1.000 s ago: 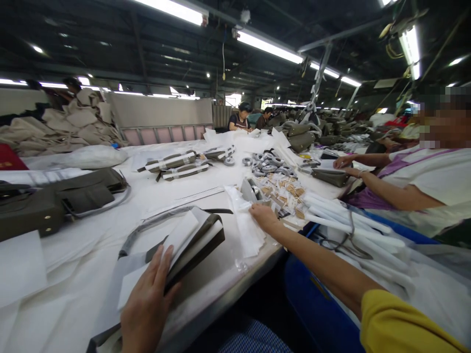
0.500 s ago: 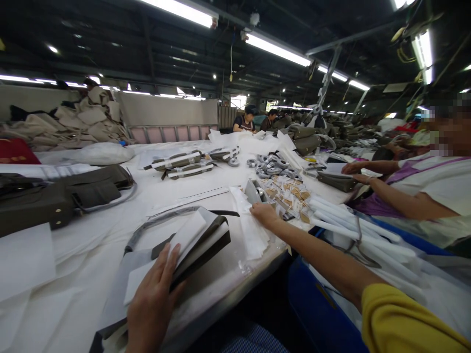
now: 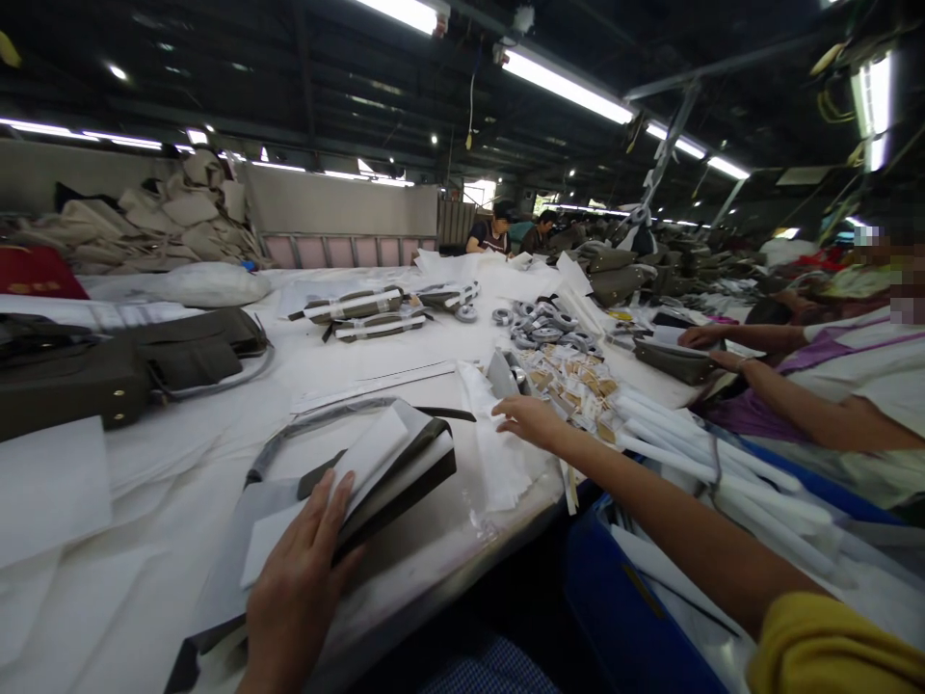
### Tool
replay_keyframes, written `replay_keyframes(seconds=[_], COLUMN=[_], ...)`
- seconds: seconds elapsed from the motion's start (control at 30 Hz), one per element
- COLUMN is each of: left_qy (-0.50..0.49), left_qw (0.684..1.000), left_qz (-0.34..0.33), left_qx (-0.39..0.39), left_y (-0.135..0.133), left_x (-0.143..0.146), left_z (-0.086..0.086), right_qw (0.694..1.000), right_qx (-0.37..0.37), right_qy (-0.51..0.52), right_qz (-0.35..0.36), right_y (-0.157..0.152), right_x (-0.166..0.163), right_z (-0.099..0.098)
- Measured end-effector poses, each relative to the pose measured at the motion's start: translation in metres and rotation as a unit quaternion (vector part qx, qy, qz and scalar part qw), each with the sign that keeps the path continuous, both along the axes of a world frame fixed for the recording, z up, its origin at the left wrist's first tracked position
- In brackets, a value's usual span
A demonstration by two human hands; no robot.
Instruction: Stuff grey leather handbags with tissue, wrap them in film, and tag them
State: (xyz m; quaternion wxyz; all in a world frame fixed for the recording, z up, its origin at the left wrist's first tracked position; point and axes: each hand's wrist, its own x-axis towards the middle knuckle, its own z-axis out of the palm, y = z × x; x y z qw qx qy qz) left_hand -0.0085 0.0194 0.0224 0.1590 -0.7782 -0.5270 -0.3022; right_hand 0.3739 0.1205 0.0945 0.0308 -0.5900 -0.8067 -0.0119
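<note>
Bag (image 3: 411, 493), dark olive with white sheets (image 3: 380, 443), is gripped by my left hand (image 3: 300, 569); whether right hand (image 3: 535, 422) grasps, I cannot tell.

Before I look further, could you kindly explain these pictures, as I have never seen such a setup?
There is no robot here: a person works with two bare hands, seen by a camera worn on the head. The left hand lies over a dark folded piece with white sheets; whether it grips or only steadies it is unclear. The right hand , fingers loosely curved, is at a pile of thin white material and seems to hold nothing. On the white table lie small tan pieces, grey rings, dark bundles and, at the left, a dark bag. A blue bin with white tubes stands by the near edge. The hands at the right, on another dark piece, are a co-worker's.
</note>
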Motion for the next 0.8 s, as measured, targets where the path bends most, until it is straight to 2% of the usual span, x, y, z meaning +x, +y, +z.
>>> replay_keyframes(seconds=[0.1, 0.2, 0.33, 0.43, 0.53, 0.67, 0.8], left_qy=[-0.003, -0.004, -0.005, -0.004, -0.002, 0.002, -0.001], left_qw=[1.0, 1.0, 1.0, 1.0, 1.0, 1.0, 1.0], left_qz=[-0.007, -0.009, -0.017, -0.013, -0.009, -0.005, -0.003], left_qx=[-0.005, -0.013, -0.014, -0.012, -0.01, -0.019, -0.021], left_y=[0.0, 0.0, 0.001, 0.001, 0.001, 0.0, -0.001], left_x=[-0.001, 0.0, 0.0, -0.001, 0.0, 0.001, 0.001], left_z=[0.0, 0.0, -0.001, -0.001, 0.001, 0.004, 0.005], right_qw=[0.996, 0.986, 0.979, 0.979, 0.982, 0.981, 0.963], right_qx=[-0.043, -0.094, -0.098, -0.073, -0.044, 0.014, 0.051], right_qy=[0.032, 0.082, 0.162, 0.181, 0.182, 0.191, 0.258], right_qz=[0.066, 0.113, 0.082, 0.056, 0.038, 0.008, 0.052], right_y=[-0.021, -0.034, -0.037, -0.036, -0.037, -0.046, -0.071], right_x=[0.017, 0.037, 0.054, 0.056, 0.052, 0.032, -0.014], right_z=[-0.005, -0.02, -0.045, -0.053, -0.045, -0.023, -0.008])
